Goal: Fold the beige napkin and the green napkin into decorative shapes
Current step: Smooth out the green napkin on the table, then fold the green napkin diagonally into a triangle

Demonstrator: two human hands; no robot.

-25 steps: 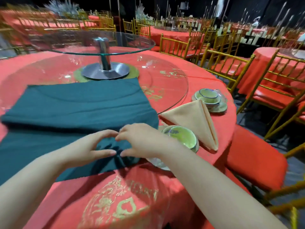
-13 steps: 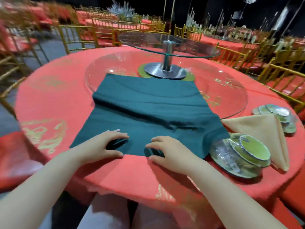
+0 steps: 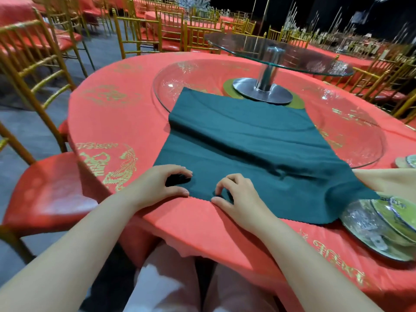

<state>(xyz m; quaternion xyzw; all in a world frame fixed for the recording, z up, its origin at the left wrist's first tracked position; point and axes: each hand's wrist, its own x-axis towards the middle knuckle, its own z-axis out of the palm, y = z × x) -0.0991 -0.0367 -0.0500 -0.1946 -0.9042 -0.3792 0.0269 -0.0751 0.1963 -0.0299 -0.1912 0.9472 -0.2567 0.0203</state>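
Left hand (image 3: 155,188) and right hand (image 3: 238,197) pinch near edge of green napkin (image 3: 247,143); tablecloth (image 3: 117,122) leftward.

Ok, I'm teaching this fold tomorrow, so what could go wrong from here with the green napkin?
The right corner of the green napkin reaches the stacked dishes, so gathering it could tug them. Its far half lies on the glass turntable, ridged at the rim, so pleats may come uneven. The left hand and right hand pinch it right by the edge of the table, where it might slip off.
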